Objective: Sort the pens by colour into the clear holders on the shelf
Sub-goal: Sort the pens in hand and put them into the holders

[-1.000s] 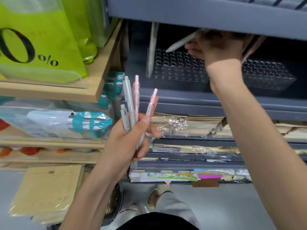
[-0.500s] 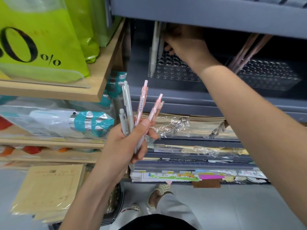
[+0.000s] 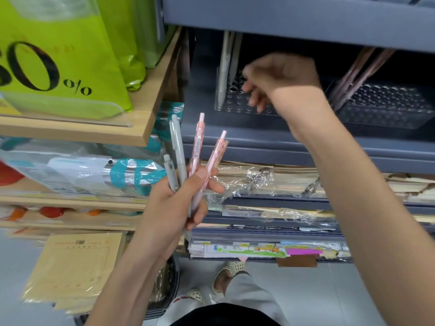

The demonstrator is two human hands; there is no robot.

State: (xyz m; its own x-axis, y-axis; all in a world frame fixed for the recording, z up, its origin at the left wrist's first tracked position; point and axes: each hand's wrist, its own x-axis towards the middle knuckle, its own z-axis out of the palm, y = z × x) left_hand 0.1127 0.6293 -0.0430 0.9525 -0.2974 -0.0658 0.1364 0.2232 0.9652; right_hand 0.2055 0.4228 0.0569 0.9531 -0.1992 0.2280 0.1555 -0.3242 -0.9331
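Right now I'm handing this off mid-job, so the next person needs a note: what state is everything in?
Hands: left hand grips four pens, two grey pens and two pink pens; right hand holds nothing, in front of the left holder.
Done: pale pens stand in the left holder, pinkish pens lean in the right holder.
Left: place the four held pens by colour.
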